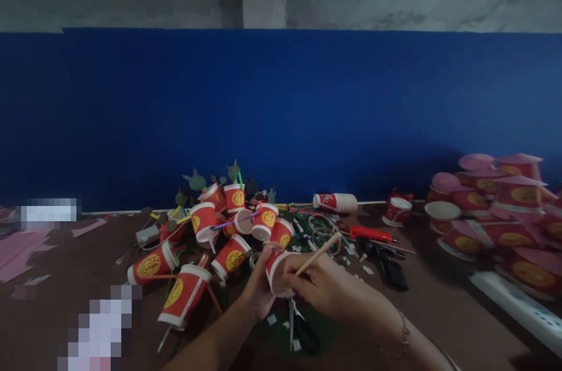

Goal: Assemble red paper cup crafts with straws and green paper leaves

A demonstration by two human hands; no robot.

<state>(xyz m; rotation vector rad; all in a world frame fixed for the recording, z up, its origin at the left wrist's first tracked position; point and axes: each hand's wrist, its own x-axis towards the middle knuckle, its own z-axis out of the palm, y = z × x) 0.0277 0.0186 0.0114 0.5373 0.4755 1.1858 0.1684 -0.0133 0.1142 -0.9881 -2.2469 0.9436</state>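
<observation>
My left hand (258, 289) is wrapped round the side of a red paper cup (273, 270), which is tilted with a pale round end towards me. Pinched in my right hand (318, 286) is a slim pale wooden stick (319, 253), its upper end pointing up and right. The right fingers lie against the pale end of the cup, so the stick's lower tip is hidden. Just below the cup, scissors (302, 330) rest on a dark green patch among white paper scraps.
Several red cups joined with coloured straws (184, 295) are heaped left and behind. A stack of cups (336, 202) lies near the blue wall (281, 113). Right are a red tool (372, 234), pink-topped cups (520, 195) and a white power strip (520, 309). Pink paper (21, 251) lies far left.
</observation>
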